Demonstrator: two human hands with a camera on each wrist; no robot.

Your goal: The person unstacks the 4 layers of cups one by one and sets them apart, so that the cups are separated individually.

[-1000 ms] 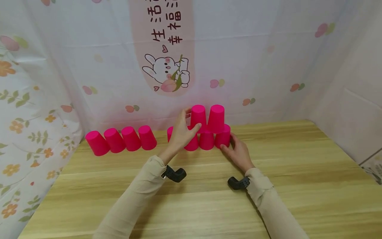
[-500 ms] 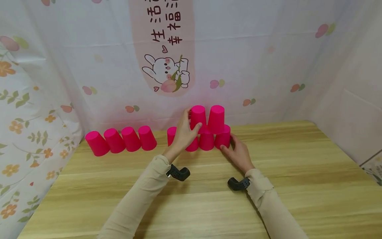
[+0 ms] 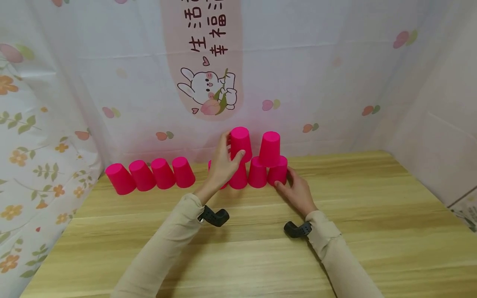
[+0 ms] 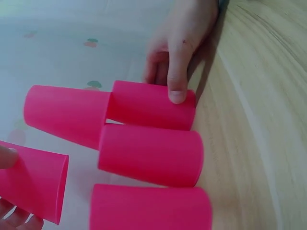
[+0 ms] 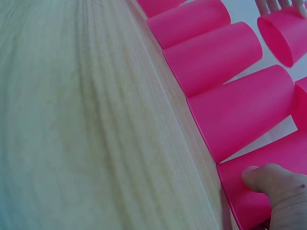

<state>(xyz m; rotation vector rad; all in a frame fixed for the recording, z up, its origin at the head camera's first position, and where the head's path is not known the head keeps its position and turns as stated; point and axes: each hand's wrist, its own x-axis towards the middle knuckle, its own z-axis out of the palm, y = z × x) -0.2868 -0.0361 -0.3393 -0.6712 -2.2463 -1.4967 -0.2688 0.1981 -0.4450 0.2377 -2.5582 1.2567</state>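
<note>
My left hand (image 3: 220, 169) grips an upside-down pink cup (image 3: 240, 140), thumb on its near side. That lifted cup (image 4: 38, 179) hangs apart from the bottom row in both wrist views. Another pink cup (image 3: 270, 150) stands upside down across the two rightmost cups of the row. My right hand (image 3: 298, 193) holds the rightmost bottom cup (image 3: 277, 171) at its side, with the thumb (image 5: 266, 179) pressed on its wall. Beside it stands a bottom cup (image 3: 257, 173), then one (image 3: 238, 178) below the lifted cup. Left-hand fingers and wrist partly hide the row's left end.
Several more upside-down pink cups stand in a separate row at the left, the leftmost one (image 3: 121, 180) near the table corner. Behind the wooden table (image 3: 257, 256) hangs a printed cloth (image 3: 316, 82). Each wrist wears a black camera mount, such as the left mount (image 3: 216, 217).
My left hand has raised its cup slightly and moved it left, away from the other upper cup. The right hand stays on the rightmost bottom cup.
</note>
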